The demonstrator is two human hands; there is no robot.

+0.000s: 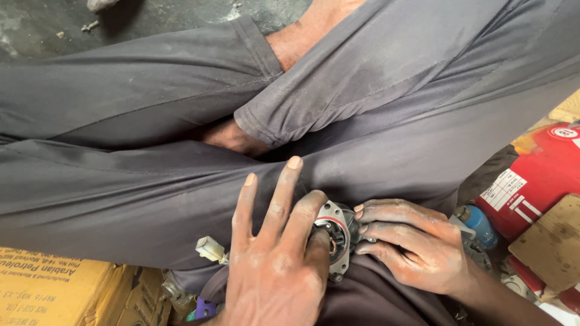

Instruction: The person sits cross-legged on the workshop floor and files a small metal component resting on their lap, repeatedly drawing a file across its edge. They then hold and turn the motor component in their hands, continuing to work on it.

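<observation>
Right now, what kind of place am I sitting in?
Probably a repair workshop floor: both greasy hands, left hand and right hand, grip a round grey metal motor part, beside a red cylinder and yellow carton.

Shot from a single head-worn camera, aimed steeply down and close in over the wearer's own crossed legs [151, 181] in grey trousers. Framed tightly on the lap, with left hand [275, 265] and right hand [417, 244] low in the centre (no second view to overlap). Edged by concrete floor [36, 27] at the top, a yellow carton [54, 290] lower left, a red canister [544, 175] right.
</observation>
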